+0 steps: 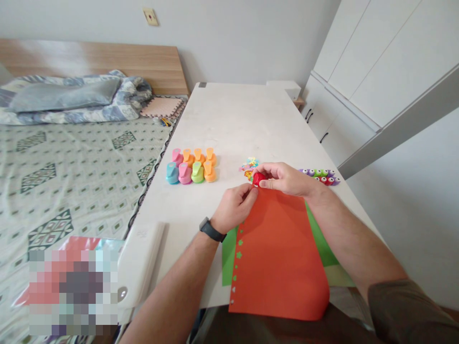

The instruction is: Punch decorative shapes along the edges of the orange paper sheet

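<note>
My right hand is closed around a small red paper punch at the far edge of an orange-red paper sheet. My left hand, with a black watch on the wrist, pinches the top left corner of that sheet just beside the punch. The sheet has a row of small shapes cut out along its left edge. It lies over a green sheet at the front of the white table. A little heap of coloured paper cut-outs lies just beyond my hands.
Several pastel punches stand in two rows left of centre. A row of small purple, green and red punches lies near the right edge. A white box sits at the front left corner. A bed runs along the left, cupboards stand right.
</note>
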